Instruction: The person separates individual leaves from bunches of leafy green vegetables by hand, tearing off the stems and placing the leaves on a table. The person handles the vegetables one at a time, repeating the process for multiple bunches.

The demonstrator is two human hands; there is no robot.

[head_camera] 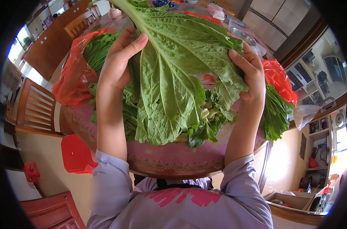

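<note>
A large green leaf of a leafy vegetable (173, 65) is spread between my hands above the table, its pale stalk pointing up and left. My left hand (123, 53) grips it beside the stalk, thumb on top. Its right edge is pinched by my right hand (246, 67). Below the leaf lie smaller leafy greens with pale cut stems (209, 114), partly hidden. More dark greens (129, 120) show beside my left forearm.
The round table (173, 160) has a pink patterned cover. Red plastic bags with greens stand at left (76, 77) and right (279, 80). Farther back are a small teapot (114, 13) and a tissue pack (215, 11). A wooden chair (37, 106) and red stool (76, 156) stand left.
</note>
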